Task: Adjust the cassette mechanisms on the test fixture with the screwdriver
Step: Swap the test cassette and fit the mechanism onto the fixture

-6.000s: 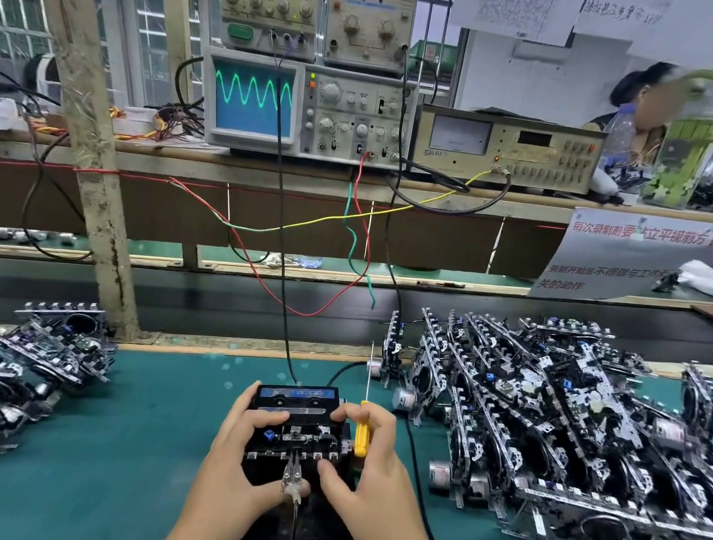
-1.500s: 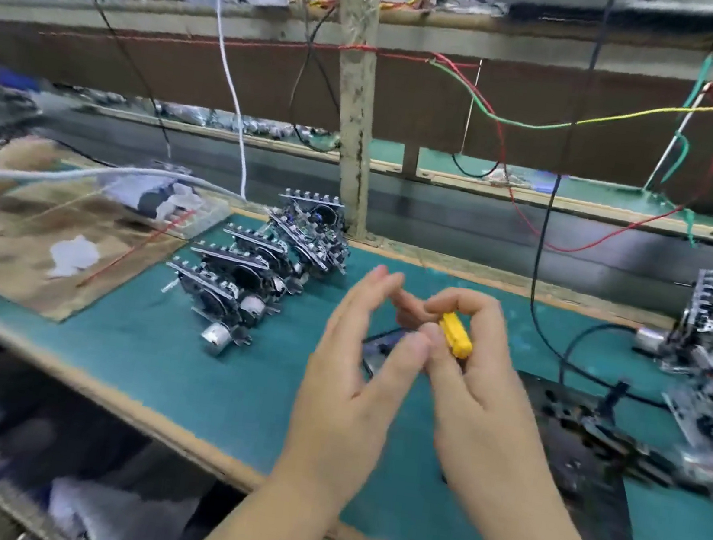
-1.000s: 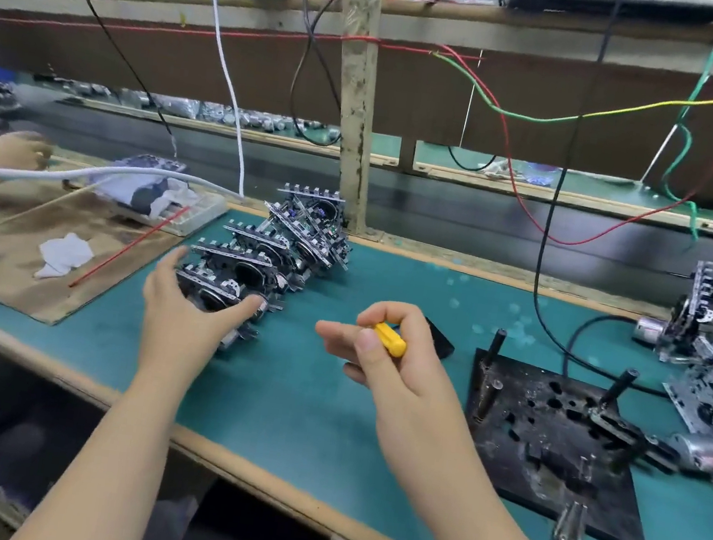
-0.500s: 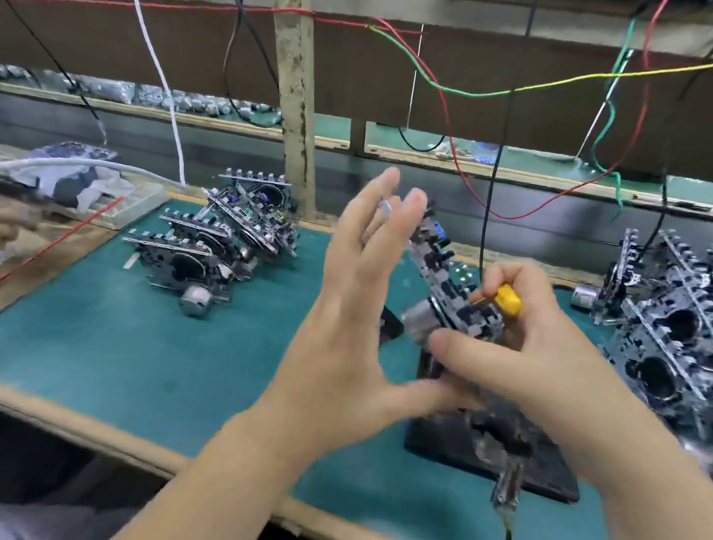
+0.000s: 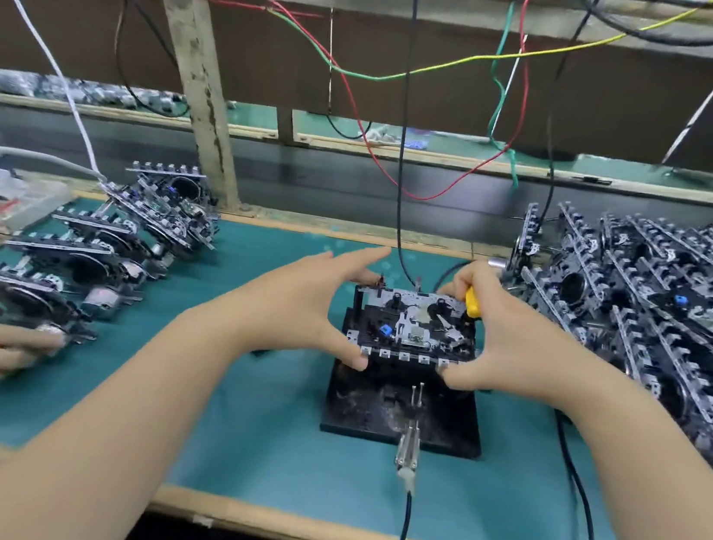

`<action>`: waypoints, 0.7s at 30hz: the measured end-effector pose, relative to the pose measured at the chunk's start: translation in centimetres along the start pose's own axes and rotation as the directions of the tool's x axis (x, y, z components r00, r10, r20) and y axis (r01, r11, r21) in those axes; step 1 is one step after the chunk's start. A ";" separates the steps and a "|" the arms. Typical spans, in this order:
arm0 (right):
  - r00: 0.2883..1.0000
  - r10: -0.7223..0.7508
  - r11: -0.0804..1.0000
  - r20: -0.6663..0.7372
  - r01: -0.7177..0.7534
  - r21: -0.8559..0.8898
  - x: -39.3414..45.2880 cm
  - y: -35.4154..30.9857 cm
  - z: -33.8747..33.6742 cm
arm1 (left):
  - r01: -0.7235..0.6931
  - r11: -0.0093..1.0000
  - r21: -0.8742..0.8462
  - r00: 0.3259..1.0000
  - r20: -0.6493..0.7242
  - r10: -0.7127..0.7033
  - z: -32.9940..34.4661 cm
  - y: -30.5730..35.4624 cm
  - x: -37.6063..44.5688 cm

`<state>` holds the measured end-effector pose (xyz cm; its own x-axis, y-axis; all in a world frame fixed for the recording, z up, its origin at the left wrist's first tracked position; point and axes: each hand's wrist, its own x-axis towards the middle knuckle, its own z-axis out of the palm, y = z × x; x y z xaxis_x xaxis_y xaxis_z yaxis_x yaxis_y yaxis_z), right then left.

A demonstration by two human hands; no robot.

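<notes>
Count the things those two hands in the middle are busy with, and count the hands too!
Hands: 2 (left hand, right hand)
Yellow screwdriver: 1
Tape mechanism: 1
Black stand under it: 1
Total: 5

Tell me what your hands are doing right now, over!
Left hand steadies cassette mechanism on test fixture. Right hand holds its other side, gripping yellow screwdriver. Nothing in the way.

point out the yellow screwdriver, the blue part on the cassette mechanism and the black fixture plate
yellow screwdriver [image 5: 472, 303], head view, on its handle
blue part [image 5: 385, 330], head view, its top face
black fixture plate [image 5: 354, 410], head view, bare near-left area
</notes>
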<state>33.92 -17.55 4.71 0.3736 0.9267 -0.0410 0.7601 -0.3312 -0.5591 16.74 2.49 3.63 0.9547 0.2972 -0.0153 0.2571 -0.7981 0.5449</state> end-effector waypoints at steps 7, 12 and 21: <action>1.000 0.013 0.995 0.008 -0.012 -0.100 -0.3 0.4 -0.5 | 0.045 0.998 -0.036 0.999 -0.003 -0.045 0.2 -0.2 0.6; 0.999 0.022 0.992 -0.036 -0.026 -0.120 -0.4 0.7 -2.1 | 0.044 0.998 -0.047 0.998 -0.036 -0.045 0.2 -0.5 0.8; 0.991 0.046 0.980 0.122 -0.021 -0.196 0.8 0.2 -1.2 | 0.025 0.984 -0.177 0.996 -0.079 -0.039 0.9 -1.6 0.5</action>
<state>35.04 -17.10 5.55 0.3407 0.9252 -0.1673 0.8414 -0.3794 -0.3849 16.91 3.44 2.04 0.9289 0.3691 0.0299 0.2501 -0.6848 0.6844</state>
